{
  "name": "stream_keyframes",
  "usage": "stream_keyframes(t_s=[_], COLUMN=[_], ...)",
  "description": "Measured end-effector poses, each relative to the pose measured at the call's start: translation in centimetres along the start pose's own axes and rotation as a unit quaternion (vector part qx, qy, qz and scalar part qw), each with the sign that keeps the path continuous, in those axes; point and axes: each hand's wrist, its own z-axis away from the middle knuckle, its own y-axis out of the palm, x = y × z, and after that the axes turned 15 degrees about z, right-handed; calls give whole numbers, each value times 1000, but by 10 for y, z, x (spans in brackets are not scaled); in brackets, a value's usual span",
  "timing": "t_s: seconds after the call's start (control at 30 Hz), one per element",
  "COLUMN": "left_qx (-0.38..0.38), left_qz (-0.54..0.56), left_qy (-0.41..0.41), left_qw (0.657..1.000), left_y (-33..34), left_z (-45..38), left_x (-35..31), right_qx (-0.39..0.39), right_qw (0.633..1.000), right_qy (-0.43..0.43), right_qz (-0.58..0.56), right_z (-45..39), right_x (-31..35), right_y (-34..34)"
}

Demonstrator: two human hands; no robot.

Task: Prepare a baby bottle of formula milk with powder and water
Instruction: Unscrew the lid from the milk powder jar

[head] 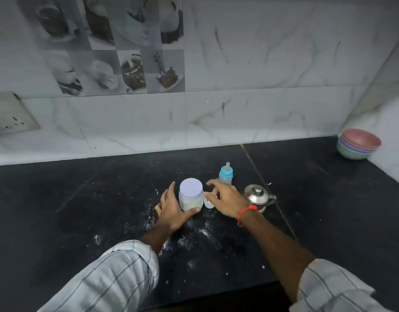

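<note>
— Where is the powder jar (pixel 191 197)?
— Centre of the frame on the black counter (pixel 329 199), lid on. The left hand (pixel 171 210) rests against it, fingers spread, thumb at its base.
— And the right hand (pixel 227 200)?
— Fingers spread and relaxed, holding nothing, hovering right of the jar, before the blue-capped baby bottle (pixel 226 174) and beside a steel kettle (pixel 258 197).

striped rolled sleeves (pixel 117 273), red wrist thread (pixel 245 212)
</note>
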Motion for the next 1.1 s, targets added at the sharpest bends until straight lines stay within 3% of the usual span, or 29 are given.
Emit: stream_keyframes(t_s=[0.2,0.33,0.4,0.53,0.8,0.9,1.03,1.1], left_qx=[30,38,50,57,131,159,134,114], left_qz=[24,94,78,95,51,74,121,127], left_qy=[53,92,123,131,114,99,99,108], left_qw=[998,991,988,985,984,980,979,979], left_y=[11,7,2,-12,-25,-27,-25,-25], left_z=[-20,2,12,21,18,20,31,37], left_x=[0,9,12,3,-26,-34,-36,-38], right_qx=[28,76,100,70,131,139,164,186], right_qw=[996,995,992,992,987,977,950,940], right_qy=[75,58,29,-28,-92,-157,-261,-272], right_qz=[-27,14,64,98,6,-26,-41,-83], right_z=[-17,-20,-19,-18,-24,-19,-16,-13], right_x=[33,35,34,33,3,-6,-8,-4], right_y=[12,18,21,22,7,-1,-22,-35])
